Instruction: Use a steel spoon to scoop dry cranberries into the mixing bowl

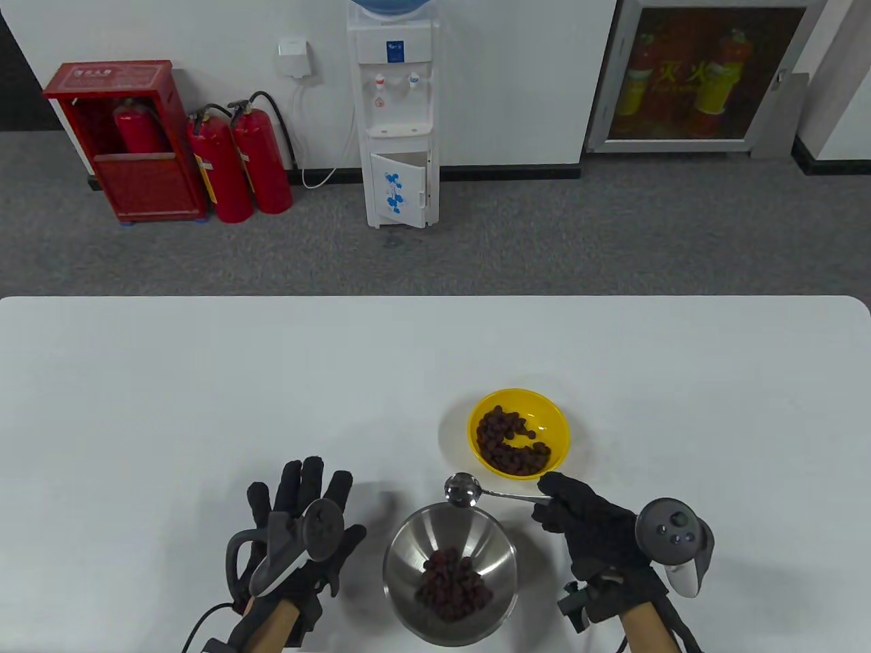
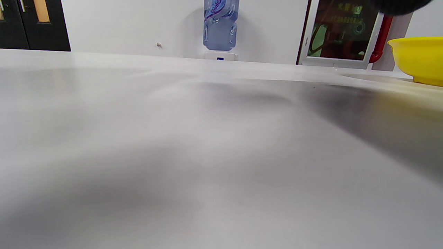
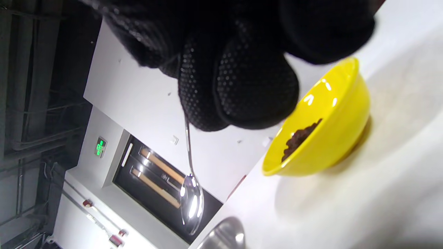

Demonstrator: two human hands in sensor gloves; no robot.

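The right hand (image 1: pixel 599 527), in a black dot-textured glove, pinched the thin handle of the steel spoon (image 1: pixel 476 492); its round polished bowl hung over the far rim of the mixing bowl (image 1: pixel 408 544) — empty, as far as the glare allowed. The mixing bowl, brushed steel and deep, held a mound of dry cranberries (image 1: pixel 452 583). At 1 o'clock from it sat the glossy yellow bowl (image 1: pixel 551 415), holding more wrinkled berries (image 1: pixel 510 442). At 9 o'clock the left hand (image 1: pixel 299 537) lay flat, fingers spread, gripping nothing. The smooth white table (image 1: pixel 204 394) extended to a rounded far edge — grey carpet, a water dispenser (image 1: pixel 398 115) beyond.
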